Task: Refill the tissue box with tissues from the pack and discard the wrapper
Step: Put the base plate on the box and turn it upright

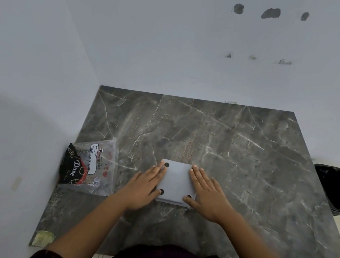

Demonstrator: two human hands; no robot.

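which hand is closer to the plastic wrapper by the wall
Left. The left hand rests on the box's left edge, just right of the wrapper; the right hand lies beyond the box.

Dark veined marble-look table (pixel 238 141), smooth, faintly glossy. Clear crinkly plastic wrapper (pixel 97 169) at nine o'clock. Matt grey box (pixel 176 182). Shiny black plastic bin liner (pixel 337 188).

marble table (pixel 237 150) | on it: tissue box (pixel 176 182), wrapper (pixel 96 167)

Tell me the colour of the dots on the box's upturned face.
Black: four dots, one near each corner of the pale grey box, seen in the head view.
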